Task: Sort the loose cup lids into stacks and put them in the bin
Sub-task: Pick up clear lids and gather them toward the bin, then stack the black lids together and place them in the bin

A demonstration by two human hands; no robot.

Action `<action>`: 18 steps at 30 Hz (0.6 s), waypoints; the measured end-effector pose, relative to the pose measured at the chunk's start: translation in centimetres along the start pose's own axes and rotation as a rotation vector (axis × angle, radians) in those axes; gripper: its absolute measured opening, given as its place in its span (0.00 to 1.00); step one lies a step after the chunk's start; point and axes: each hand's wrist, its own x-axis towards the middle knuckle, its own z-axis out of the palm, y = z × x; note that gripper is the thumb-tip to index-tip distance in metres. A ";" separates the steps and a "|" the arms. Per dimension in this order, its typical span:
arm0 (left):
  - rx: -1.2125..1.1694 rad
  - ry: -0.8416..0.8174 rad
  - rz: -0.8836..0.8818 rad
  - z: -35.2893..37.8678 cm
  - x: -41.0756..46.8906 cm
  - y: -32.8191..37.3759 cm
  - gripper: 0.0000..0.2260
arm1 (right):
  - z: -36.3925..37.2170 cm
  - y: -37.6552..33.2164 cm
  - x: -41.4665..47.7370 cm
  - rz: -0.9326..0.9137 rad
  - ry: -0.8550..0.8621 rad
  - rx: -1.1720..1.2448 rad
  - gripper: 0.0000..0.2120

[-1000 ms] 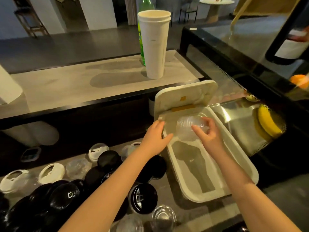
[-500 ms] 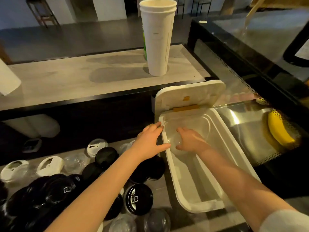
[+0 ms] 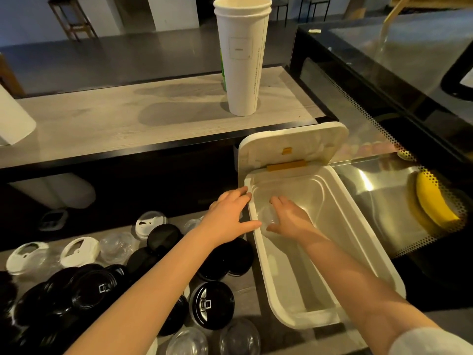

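I log bin point(image 3: 314, 319): left grip point(image 3: 227, 213) flat-fingered on its 9 o'clock rim, right grip point(image 3: 291, 219) inside, curled round clear lids point(image 3: 267, 217).

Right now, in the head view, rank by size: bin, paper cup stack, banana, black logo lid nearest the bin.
1. bin
2. paper cup stack
3. banana and black logo lid: alike, lid nearer camera, so unranked.
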 end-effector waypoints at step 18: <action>0.217 0.112 -0.075 -3.6 -4.8 -4.5 0.24 | -6.9 -6.8 -5.3 -0.130 0.342 0.062 0.17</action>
